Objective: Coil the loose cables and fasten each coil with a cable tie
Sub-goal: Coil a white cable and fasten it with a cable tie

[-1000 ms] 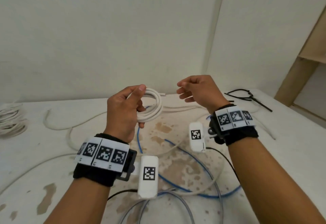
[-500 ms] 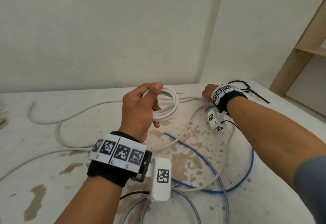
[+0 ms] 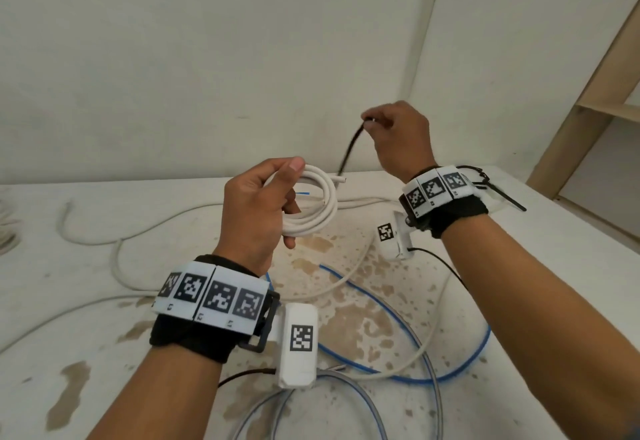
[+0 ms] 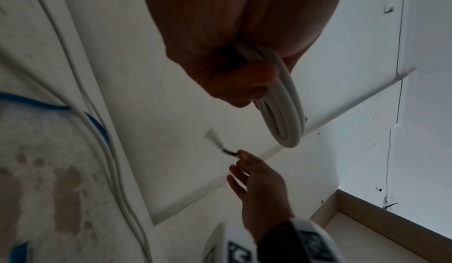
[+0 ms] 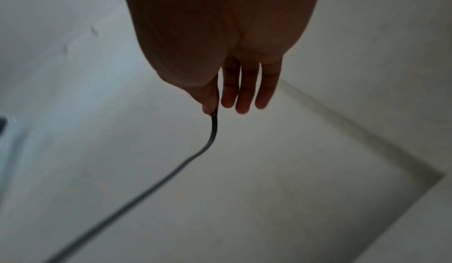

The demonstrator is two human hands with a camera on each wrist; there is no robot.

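The bench point(image 3: 571, 266) is white, with brown patches where the paint is worn, mostly in its middle. Loose cables lie on it: a white cable point(image 3: 145, 228) toward the left side, a blue cable point(image 3: 398, 315) and a grey cable point(image 3: 346, 384) near the front edge. Black cable ties point(image 3: 498, 193) lie near the far right corner.

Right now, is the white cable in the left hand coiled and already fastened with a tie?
Coiled, not fastened: the left hand grips the white coil, while the right hand pinches the black cable tie apart from it.
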